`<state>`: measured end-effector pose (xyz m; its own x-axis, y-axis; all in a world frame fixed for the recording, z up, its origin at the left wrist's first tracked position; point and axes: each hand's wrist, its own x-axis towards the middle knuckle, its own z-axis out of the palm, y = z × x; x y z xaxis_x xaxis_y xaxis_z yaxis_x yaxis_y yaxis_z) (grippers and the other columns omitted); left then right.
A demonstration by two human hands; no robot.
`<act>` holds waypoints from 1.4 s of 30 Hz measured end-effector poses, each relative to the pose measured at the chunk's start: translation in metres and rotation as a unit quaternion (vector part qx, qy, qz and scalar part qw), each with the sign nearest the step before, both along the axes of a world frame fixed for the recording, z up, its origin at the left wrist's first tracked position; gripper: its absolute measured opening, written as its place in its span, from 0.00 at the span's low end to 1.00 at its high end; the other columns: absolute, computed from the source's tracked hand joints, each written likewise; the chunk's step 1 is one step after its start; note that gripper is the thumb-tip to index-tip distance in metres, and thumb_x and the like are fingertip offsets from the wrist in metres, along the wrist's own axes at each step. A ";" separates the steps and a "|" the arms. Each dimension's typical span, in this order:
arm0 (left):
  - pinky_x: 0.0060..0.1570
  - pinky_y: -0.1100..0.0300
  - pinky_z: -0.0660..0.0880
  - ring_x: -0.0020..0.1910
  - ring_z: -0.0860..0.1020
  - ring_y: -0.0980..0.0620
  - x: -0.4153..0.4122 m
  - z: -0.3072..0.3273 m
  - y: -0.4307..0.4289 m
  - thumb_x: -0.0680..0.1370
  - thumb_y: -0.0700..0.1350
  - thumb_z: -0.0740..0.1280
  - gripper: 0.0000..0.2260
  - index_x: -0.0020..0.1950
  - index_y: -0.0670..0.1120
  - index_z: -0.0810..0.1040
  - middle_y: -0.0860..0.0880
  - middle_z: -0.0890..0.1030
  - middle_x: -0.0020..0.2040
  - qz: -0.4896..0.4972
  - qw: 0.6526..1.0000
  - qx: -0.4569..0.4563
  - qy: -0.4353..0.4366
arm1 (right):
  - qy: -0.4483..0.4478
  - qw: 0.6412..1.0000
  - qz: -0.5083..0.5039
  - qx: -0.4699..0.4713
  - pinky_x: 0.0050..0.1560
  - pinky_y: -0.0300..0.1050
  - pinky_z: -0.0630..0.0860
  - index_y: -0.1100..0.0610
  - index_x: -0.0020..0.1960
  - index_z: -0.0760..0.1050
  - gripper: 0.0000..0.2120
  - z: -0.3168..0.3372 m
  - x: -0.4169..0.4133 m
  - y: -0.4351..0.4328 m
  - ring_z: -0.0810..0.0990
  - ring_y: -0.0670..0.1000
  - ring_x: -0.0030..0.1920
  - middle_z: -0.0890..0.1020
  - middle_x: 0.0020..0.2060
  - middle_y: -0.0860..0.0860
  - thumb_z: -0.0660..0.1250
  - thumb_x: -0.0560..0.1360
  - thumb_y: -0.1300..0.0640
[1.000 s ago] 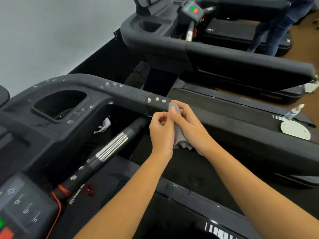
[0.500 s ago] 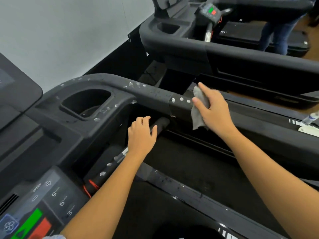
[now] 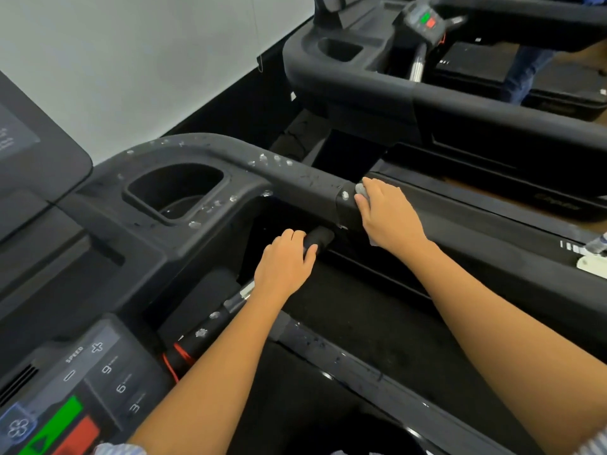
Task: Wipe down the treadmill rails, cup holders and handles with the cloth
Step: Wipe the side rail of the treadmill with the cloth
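my right hand (image 3: 391, 215) curled over cloth (image 3: 361, 189), pressed on rail (image 3: 295, 178) at seam | left hand (image 3: 285, 261) wrapped round handle (image 3: 320, 238) | risk: cloth bunched small, I may smear or skip droplets (image 3: 276, 159) toward cup holder (image 3: 177, 192)

Single head-worn wide-angle view, facing forward and down along my forearms, close over the treadmill side rail (image 3: 295, 178) and cup holder (image 3: 174, 192), my left hand (image 3: 285, 261) and right hand (image 3: 387, 215) mid-frame, speed keypad (image 3: 98, 379) at lower left, neighbouring treadmill (image 3: 460, 103) farther off, upper right
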<state>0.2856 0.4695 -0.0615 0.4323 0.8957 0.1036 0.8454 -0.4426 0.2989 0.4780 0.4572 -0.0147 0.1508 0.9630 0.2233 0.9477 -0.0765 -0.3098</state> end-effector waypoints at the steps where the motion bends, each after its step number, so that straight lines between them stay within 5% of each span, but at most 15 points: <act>1: 0.49 0.55 0.71 0.53 0.76 0.48 0.000 0.000 0.000 0.80 0.53 0.56 0.18 0.64 0.43 0.70 0.46 0.75 0.57 0.002 1.000 0.001 -0.003 | -0.001 1.000 0.013 -0.013 0.59 0.52 0.69 0.62 0.64 0.68 0.18 0.001 -0.001 0.004 0.75 0.59 0.56 0.77 0.56 0.57 0.53 0.81 0.53; 9: 0.47 0.55 0.73 0.50 0.77 0.48 0.003 0.001 -0.002 0.80 0.52 0.57 0.18 0.64 0.43 0.71 0.46 0.76 0.55 0.009 1.000 0.014 -0.001 | -0.018 0.987 0.145 -0.061 0.72 0.42 0.49 0.58 0.75 0.57 0.23 0.009 0.005 -0.016 0.56 0.53 0.74 0.61 0.74 0.54 0.54 0.82 0.54; 16: 0.48 0.56 0.72 0.51 0.76 0.48 0.002 0.002 -0.004 0.80 0.52 0.57 0.18 0.65 0.42 0.71 0.46 0.76 0.56 0.011 1.000 0.010 -0.003 | 0.067 0.997 0.030 -0.035 0.65 0.48 0.62 0.62 0.68 0.66 0.18 0.010 -0.004 0.005 0.68 0.58 0.66 0.72 0.64 0.57 0.52 0.82 0.55; 19: 0.48 0.55 0.72 0.51 0.76 0.48 0.002 0.002 -0.004 0.80 0.52 0.57 0.19 0.65 0.43 0.70 0.46 0.76 0.57 0.012 1.000 0.013 -0.001 | 0.001 0.995 0.098 -0.002 0.62 0.51 0.67 0.61 0.65 0.67 0.15 0.003 -0.017 0.023 0.71 0.56 0.58 0.73 0.59 0.56 0.55 0.81 0.56; 24: 0.46 0.57 0.71 0.50 0.76 0.49 0.003 0.003 -0.003 0.80 0.52 0.58 0.18 0.64 0.43 0.72 0.47 0.76 0.55 0.014 1.000 0.012 -0.015 | -0.138 0.969 0.203 0.023 0.70 0.53 0.64 0.62 0.71 0.63 0.23 -0.017 -0.008 0.002 0.65 0.58 0.69 0.68 0.69 0.58 0.61 0.77 0.59; 32: 0.45 0.58 0.70 0.48 0.76 0.49 0.002 0.001 -0.002 0.79 0.51 0.58 0.17 0.63 0.42 0.72 0.46 0.76 0.54 0.009 1.000 0.023 -0.017 | -0.157 0.977 0.131 0.060 0.69 0.55 0.63 0.64 0.70 0.64 0.26 -0.020 -0.010 -0.014 0.65 0.62 0.69 0.69 0.68 0.61 0.61 0.72 0.68; 35: 0.44 0.58 0.71 0.48 0.77 0.50 0.002 0.001 -0.002 0.79 0.51 0.59 0.17 0.63 0.42 0.72 0.46 0.77 0.53 0.006 0.999 0.021 -0.024 | -0.266 0.945 0.172 0.085 0.71 0.57 0.60 0.64 0.71 0.63 0.26 -0.036 -0.014 -0.019 0.64 0.63 0.70 0.68 0.69 0.61 0.59 0.72 0.65; 39: 0.45 0.57 0.72 0.47 0.77 0.49 0.002 0.000 -0.002 0.79 0.51 0.59 0.17 0.62 0.42 0.73 0.46 0.77 0.53 0.004 0.999 0.019 -0.027 | -0.402 0.891 0.208 0.039 0.75 0.55 0.43 0.64 0.73 0.59 0.30 -0.068 0.002 -0.041 0.54 0.58 0.74 0.63 0.73 0.58 0.65 0.74 0.61; 42: 0.47 0.58 0.71 0.49 0.77 0.49 0.001 0.000 -0.002 0.80 0.51 0.58 0.17 0.63 0.42 0.72 0.46 0.77 0.55 0.007 0.999 0.020 -0.029 | -0.429 0.865 0.251 0.072 0.73 0.54 0.42 0.65 0.69 0.66 0.28 -0.066 0.016 -0.042 0.61 0.58 0.73 0.68 0.70 0.58 0.68 0.71 0.62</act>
